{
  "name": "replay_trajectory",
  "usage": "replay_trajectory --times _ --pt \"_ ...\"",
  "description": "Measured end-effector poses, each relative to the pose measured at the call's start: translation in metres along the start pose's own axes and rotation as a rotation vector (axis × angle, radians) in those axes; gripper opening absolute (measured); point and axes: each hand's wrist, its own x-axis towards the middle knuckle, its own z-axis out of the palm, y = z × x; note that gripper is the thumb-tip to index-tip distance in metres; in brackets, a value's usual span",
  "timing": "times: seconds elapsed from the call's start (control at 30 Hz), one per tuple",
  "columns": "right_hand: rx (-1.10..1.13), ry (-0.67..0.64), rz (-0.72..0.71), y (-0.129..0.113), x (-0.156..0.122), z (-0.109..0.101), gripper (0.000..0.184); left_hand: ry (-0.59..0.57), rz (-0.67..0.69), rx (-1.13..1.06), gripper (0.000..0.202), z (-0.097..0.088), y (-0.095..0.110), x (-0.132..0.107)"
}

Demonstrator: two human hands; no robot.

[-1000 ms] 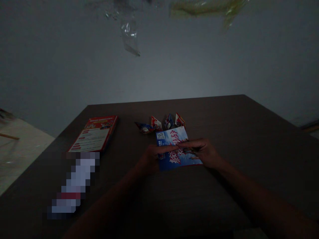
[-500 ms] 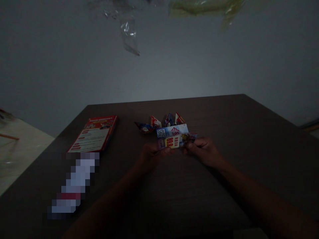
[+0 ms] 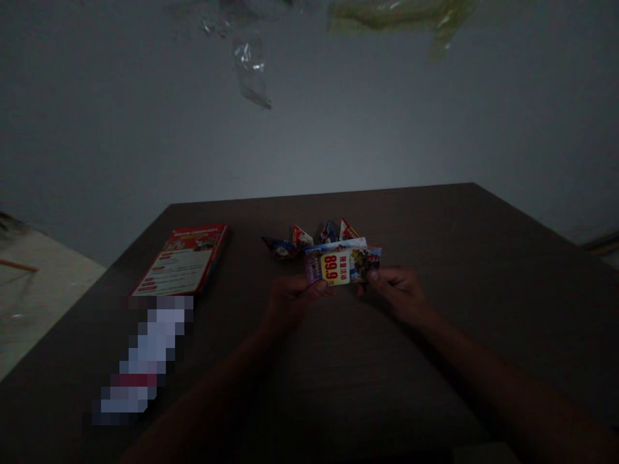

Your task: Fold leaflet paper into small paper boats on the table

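A printed paper flyer (image 3: 334, 267), folded into layers, is held upright over the middle of the table between both my hands. Its front panel shows a yellow block with "89.9" in red; a pale blue edge of another layer sticks up behind it. My left hand (image 3: 293, 301) pinches the lower left corner, thumb in front. At the lower right edge, my right hand (image 3: 400, 290) grips the paper between thumb and fingers. Just behind the flyer lie several folded paper pieces with pointed tips, among them a dark blue one (image 3: 282, 249) and a red-and-white one (image 3: 349, 229), partly covered.
A stack of red-and-white printed flyers (image 3: 181, 261) lies on the left of the dark wooden table (image 3: 483, 258). Nearer me is a pixelated pale, long object (image 3: 149, 354). A wall stands behind the table, with clear plastic (image 3: 250, 67) and yellow tape (image 3: 387, 18) on it.
The front panel of the flyer has swung up and now hides the QR code and most of the layer behind. My hands stay in nearly the same place.
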Motion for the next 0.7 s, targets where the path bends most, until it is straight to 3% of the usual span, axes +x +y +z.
replay_trajectory --times 0.23,0.37,0.43,0.5,0.6,0.7 --pt "0.008 -0.004 -0.026 0.006 0.000 -0.005 0.042 0.011 -0.030 -0.015 0.027 -0.003 0.000 0.001" --pt "0.152 -0.048 -0.077 0.009 0.002 -0.010 0.053 -0.019 -0.018 -0.124 0.037 -0.009 -0.008 0.000" --pt "0.203 -0.072 -0.017 0.007 0.003 -0.010 0.056 -0.038 0.023 -0.207 0.047 -0.011 -0.014 -0.001" --pt "0.233 -0.092 0.093 0.005 0.003 -0.009 0.050 0.019 0.006 -0.184 0.050 -0.012 -0.018 -0.001" --pt "0.229 -0.156 0.200 0.006 0.005 -0.007 0.034 0.093 -0.097 -0.045 0.041 -0.011 -0.021 0.002" --pt "0.185 -0.245 0.242 0.013 0.006 -0.005 0.027 0.039 -0.161 0.085 0.029 -0.008 -0.023 0.006"
